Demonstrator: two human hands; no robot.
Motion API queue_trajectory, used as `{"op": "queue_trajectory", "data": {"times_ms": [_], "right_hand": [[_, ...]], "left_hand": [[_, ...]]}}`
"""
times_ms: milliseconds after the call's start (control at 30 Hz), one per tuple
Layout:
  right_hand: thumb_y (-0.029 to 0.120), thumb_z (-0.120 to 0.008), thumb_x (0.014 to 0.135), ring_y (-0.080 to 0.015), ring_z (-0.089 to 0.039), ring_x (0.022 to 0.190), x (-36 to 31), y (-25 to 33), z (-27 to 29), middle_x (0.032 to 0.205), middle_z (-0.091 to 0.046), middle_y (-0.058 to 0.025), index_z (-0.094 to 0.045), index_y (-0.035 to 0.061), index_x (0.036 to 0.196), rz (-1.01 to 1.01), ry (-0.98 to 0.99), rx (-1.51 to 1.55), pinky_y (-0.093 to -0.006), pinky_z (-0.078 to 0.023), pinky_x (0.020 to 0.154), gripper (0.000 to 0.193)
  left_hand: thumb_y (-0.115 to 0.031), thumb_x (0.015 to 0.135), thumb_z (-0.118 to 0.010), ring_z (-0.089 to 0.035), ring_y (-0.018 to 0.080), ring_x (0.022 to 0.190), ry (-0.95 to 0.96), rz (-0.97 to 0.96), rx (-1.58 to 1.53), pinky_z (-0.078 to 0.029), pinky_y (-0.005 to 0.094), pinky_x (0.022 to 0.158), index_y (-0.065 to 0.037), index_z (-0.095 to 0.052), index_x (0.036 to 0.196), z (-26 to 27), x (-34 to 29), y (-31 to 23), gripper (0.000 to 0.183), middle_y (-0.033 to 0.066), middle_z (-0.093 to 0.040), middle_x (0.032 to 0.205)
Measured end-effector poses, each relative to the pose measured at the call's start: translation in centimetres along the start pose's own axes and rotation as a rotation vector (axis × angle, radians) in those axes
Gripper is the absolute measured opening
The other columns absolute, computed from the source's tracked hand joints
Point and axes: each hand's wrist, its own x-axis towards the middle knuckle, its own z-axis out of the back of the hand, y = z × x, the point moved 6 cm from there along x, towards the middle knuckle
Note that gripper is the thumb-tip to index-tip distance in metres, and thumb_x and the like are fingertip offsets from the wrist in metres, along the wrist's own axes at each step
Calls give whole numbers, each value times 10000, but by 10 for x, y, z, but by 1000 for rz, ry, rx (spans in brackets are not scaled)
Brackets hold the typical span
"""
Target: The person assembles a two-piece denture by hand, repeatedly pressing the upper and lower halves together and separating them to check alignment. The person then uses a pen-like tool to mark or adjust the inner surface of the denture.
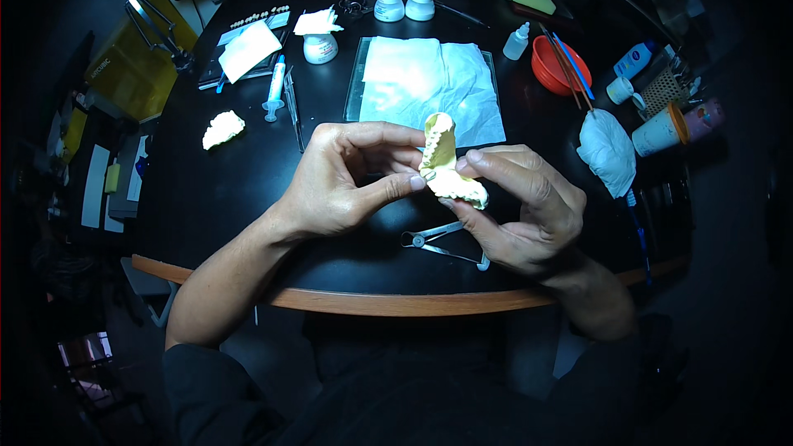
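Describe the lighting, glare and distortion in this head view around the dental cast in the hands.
Head view: light falls mostly on the middle, where both hands grip the pale dental cast; the white cloth behind it is washed out by glare; the corners fade to black; the fisheye bends the table's wooden edge into a curve; things near the rim are dim and soft.

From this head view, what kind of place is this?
Likely a dental lab bench: both hands hold a pale yellow dental cast, metal calipers lie on the black table, and a syringe lies nearby.
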Motion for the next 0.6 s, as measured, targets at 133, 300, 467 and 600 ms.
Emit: {"op": "queue_trajectory", "data": {"times_ms": [133, 300, 467, 600], "right_hand": [[-40, -886, 719, -249, -757, 905, 1, 2, -3, 1013, -738, -118, -726, 17, 1159, -4, 29, -5, -338, -629, 760, 472], [-39, -894, 695, -227, -746, 858, 0, 4, -3, 968, -731, -93, -756, 32, 1056, -11, 28, -4, -318, -621, 712, 393], [-18, -918, 685, -203, -731, 825, 3, 10, -8, 933, -718, -73, -759, 40, 1049, 14, 40, 3, -289, -608, 668, 401], [50, -960, 664, -213, -724, 822, 1, 11, -10, 923, -711, -67, -755, 51, 1032, -4, 86, 8, -310, -606, 669, 421]], "left_hand": [[52, 925, -744, -743, 180, 1029, 0, -28, 61, -588, 318, 961, 94, -668, 1277, -1, 0, -5, 363, 173, -763, 1107], [50, 892, -775, -728, 201, 1039, 34, -2, 93, -576, 347, 976, 105, -670, 1265, -2, 1, -3, 391, 182, -749, 1129], [30, 882, -792, -728, 197, 1039, 61, -25, 98, -572, 341, 975, 79, -697, 1263, 4, -2, -7, 396, 171, -761, 1126], [16, 882, -793, -734, 195, 1037, 133, 11, 41, -576, 337, 970, 58, -714, 1259, 5, 3, -6, 388, 162, -767, 1124]]}}
